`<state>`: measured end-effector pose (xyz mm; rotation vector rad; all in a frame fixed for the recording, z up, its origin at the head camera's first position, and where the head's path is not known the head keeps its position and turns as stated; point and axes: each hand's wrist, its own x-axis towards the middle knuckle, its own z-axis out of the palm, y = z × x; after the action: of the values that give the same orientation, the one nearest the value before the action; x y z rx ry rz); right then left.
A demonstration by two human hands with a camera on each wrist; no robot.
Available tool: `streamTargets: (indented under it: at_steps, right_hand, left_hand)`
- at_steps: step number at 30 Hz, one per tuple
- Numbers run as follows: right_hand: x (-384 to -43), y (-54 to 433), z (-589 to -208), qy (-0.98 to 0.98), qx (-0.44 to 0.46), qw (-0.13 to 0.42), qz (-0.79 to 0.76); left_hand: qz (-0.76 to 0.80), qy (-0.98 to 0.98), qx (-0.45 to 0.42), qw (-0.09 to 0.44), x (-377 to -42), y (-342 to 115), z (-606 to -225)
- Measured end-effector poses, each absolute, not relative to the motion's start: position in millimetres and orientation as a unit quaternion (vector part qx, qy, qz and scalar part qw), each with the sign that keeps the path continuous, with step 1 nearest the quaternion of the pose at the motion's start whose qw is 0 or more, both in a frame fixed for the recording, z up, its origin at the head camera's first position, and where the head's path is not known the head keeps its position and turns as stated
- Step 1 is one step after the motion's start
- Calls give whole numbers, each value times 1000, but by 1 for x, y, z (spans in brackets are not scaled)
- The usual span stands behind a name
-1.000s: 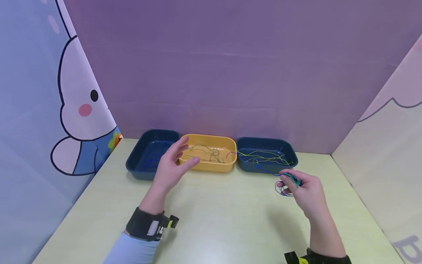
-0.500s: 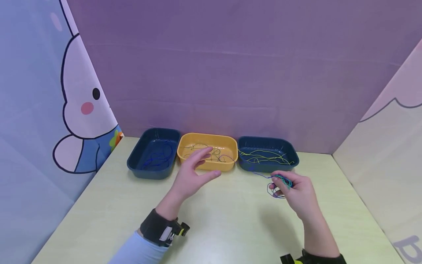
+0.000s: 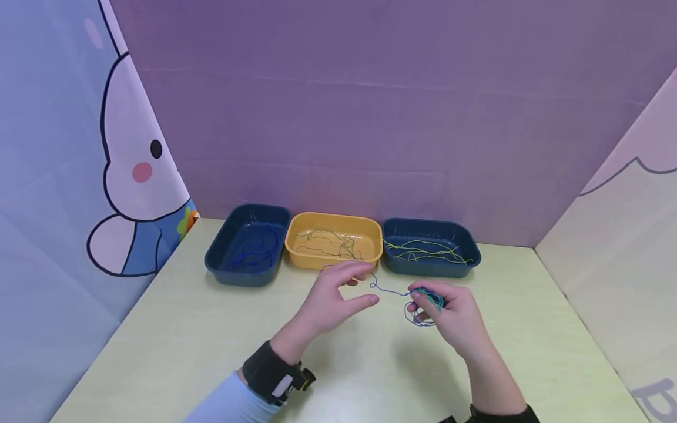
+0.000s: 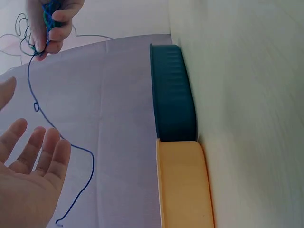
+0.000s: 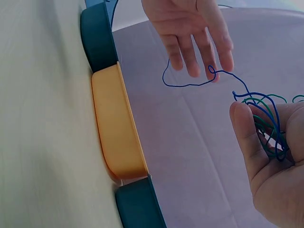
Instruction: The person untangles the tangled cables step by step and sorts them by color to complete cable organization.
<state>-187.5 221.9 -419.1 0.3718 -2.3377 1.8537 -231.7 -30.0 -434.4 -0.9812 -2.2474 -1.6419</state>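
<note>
My right hand pinches a tangled bundle of blue and green strings between thumb and fingers, above the table. From it a loose blue string with a small loop trails out toward my left hand. The left hand's fingers are spread and grip nothing. In the left wrist view the string passes close behind those fingertips; whether it touches them I cannot tell. Loops of string hang below the right fingers.
Along the back of the table stand a dark blue tray holding blue string, a yellow tray with thin dull-coloured string, and another dark blue tray with yellow string. A purple backdrop rises behind them.
My left hand has moved right and nearer, from above the left and yellow trays toward the string. The right hand has come left with the bundle, drawing the trailing blue string away from the right tray.
</note>
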Motion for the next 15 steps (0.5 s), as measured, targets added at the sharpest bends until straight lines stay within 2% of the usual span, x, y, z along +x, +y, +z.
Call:
streamTargets:
  at_steps: [8,15]
  right_hand:
    - [-188,217,-420,-782,124,59,608]
    - [-187,217,-421,-780,133,64,608]
  left_hand:
    - [-509,-784,-330,130,-229,-26,-435]
    - [-480,-799,-338,126,-226,-24,-437]
